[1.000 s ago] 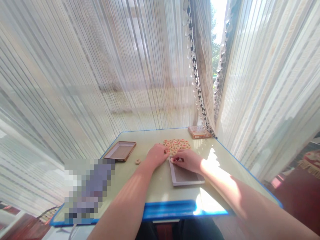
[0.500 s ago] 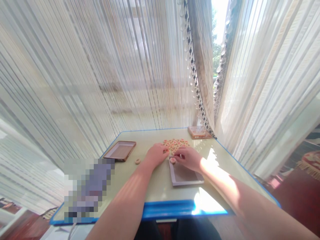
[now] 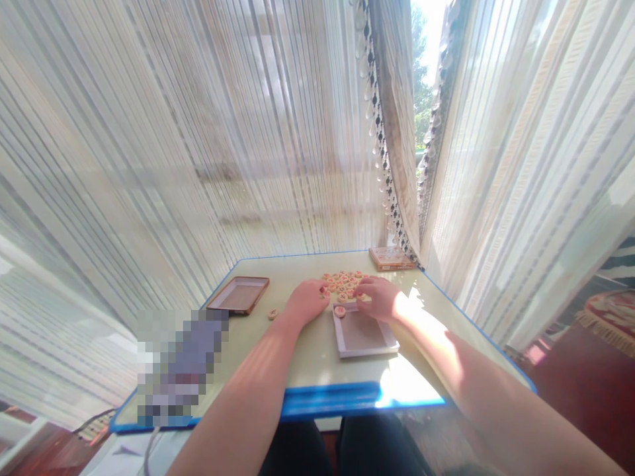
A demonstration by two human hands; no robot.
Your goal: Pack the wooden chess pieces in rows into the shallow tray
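Observation:
Several round wooden game discs (image 3: 342, 282) with red marks lie in a cluster in the middle of the table. My left hand (image 3: 305, 301) rests at the cluster's left edge, fingers curled with a disc at the fingertips. My right hand (image 3: 378, 296) is at the cluster's right side, fingers bent over the discs; what they pinch is hidden. A white-rimmed tray (image 3: 364, 334) lies in front of the hands. One disc (image 3: 340, 311) sits in its far left corner.
A brown tray (image 3: 239, 294) lies at the left with a single disc (image 3: 272, 314) beside it. A flat patterned box (image 3: 391, 258) stands at the far right corner by the curtain (image 3: 391, 132). The table (image 3: 317, 370) has a blue edge. A blurred object (image 3: 178, 363) covers the near left.
My right hand has left a disc in the white-rimmed tray's far corner and moved back up to the cluster. The left hand stayed at the cluster. The camera shifted slightly.

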